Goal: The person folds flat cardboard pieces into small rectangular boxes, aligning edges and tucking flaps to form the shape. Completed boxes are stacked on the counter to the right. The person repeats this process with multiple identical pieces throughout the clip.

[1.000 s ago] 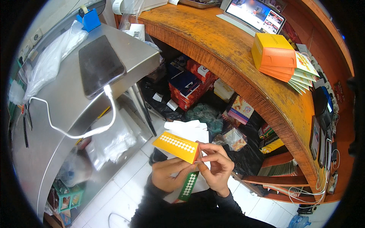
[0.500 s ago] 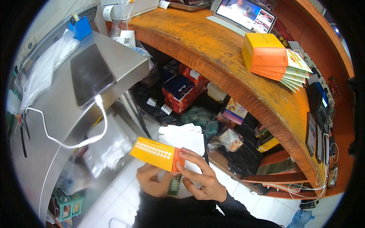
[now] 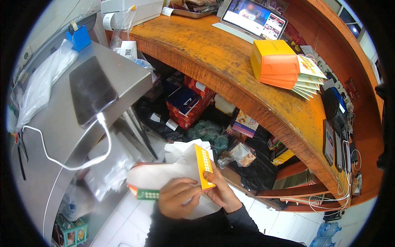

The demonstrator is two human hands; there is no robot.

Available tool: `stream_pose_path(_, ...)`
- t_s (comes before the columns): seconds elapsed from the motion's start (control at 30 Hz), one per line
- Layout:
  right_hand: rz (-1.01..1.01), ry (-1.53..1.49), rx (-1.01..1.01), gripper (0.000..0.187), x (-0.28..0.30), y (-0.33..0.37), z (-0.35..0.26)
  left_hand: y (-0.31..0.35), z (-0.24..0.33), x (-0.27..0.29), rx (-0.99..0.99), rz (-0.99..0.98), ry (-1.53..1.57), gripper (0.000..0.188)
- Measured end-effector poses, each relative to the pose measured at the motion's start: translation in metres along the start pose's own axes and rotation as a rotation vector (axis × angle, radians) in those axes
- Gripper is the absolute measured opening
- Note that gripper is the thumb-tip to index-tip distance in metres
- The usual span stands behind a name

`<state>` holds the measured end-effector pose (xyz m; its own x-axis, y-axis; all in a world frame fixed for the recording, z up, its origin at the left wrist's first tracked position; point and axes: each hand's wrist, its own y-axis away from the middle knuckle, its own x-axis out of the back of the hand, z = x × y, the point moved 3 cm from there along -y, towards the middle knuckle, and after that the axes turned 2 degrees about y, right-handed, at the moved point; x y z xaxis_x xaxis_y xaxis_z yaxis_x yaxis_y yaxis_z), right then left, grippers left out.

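Note:
A folding paper carton [image 3: 150, 175] is spread partly open in front of me, its plain white inside facing up. One yellow panel with a row of white diamonds [image 3: 202, 166] stands up at its right, and a green and red edge [image 3: 146, 193] shows at its left. My right hand [image 3: 222, 191] grips the yellow panel, thumb on its face. Against the panel's lower end, my left hand [image 3: 179, 199] is closed on the carton with curled fingers; its fingertips are partly hidden. White flaps [image 3: 183, 149] show behind the carton.
A stack of yellow and orange cartons [image 3: 273, 59] lies on the curved wooden desk [image 3: 197, 45], near a tablet [image 3: 253, 18]. On the steel table [image 3: 131, 76] at left are a charging phone [image 3: 92, 90] and a blue tape dispenser [image 3: 79, 38]. Red boxes [image 3: 185, 109] sit under the desk.
The carton has been turned and spread, so its white inside now shows and the yellow panel stands upright at the right. The left hand has moved right, beside the right hand.

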<state>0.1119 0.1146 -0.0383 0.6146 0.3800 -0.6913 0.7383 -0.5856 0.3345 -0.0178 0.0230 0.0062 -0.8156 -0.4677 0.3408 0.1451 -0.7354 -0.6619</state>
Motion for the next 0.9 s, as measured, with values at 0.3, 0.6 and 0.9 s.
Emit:
stream_pose_path(0.3, -0.321, 0.119, 0.178, 0.083, -0.033, 0.015, -0.013, 0.027, -0.025, -0.005, 0.672, 0.303, 0.506, 0.079)
stream_pose_path(0.6, -0.077, 0.525, 0.615, 0.085, -0.038, 0.006, 0.030, 0.170, -0.140, -0.044, 0.862, 0.875, 0.696, 0.051)
stream_pose_path(0.9, 0.062, 1.575, 1.221, 0.066, -0.079, 0.008, -0.095, 0.036, -0.045, 0.001, 0.631, 0.662, 0.611, 0.055)
